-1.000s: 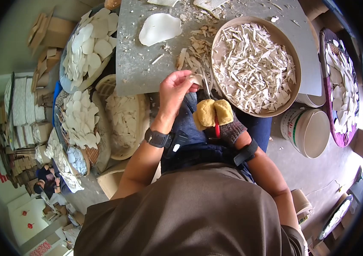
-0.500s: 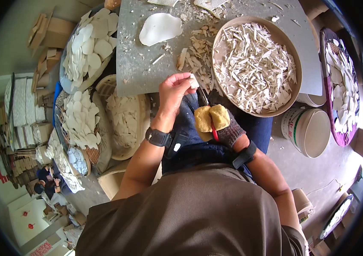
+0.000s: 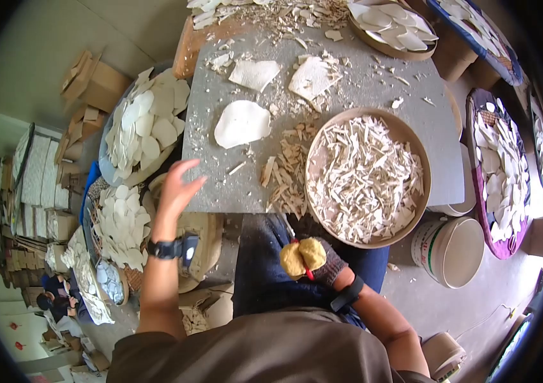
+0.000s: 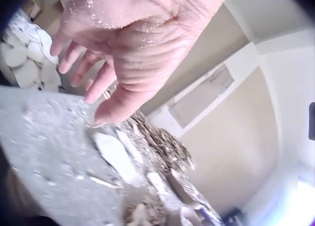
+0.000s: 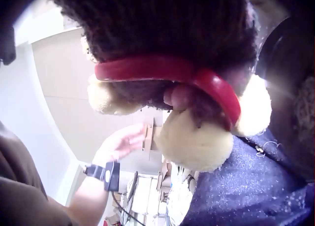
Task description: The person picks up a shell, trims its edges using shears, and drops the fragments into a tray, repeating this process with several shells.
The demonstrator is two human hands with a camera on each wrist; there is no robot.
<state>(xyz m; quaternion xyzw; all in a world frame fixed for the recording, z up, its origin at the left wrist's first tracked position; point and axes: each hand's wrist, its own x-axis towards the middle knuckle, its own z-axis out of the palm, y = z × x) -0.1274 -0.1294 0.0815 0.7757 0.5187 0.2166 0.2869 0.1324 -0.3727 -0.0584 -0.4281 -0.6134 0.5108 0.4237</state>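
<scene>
Bare and speckled with white bits, the left hand (image 3: 178, 187) is held with fingers spread by the table's left edge, holding nothing; the left wrist view shows its palm (image 4: 147, 44). The gloved right hand (image 3: 327, 263) grips red-handled scissors (image 5: 147, 68) low over the lap. Yellow foam pads (image 3: 302, 256) wrap around the handles and fingers. The blades point toward the table edge, partly hidden. A round tray (image 3: 426, 185) of white strips lies just beyond the right hand. A pale flat piece (image 3: 242, 124) lies on the grey table (image 3: 214, 175).
Tan scraps (image 3: 287, 182) lie left of the tray. Baskets of pale discs (image 3: 147, 124) stand at the left, with a cream basket (image 3: 204, 239) below. A white bucket (image 3: 447, 252) stands at the right. Another tray (image 3: 392, 29) of pieces sits at the far edge. A person (image 3: 60, 297) is at lower left.
The left hand has moved left, away from the scissors, its fingers now spread; the small white piece it pinched is gone from it. The head view has shifted to show more of the table's far side.
</scene>
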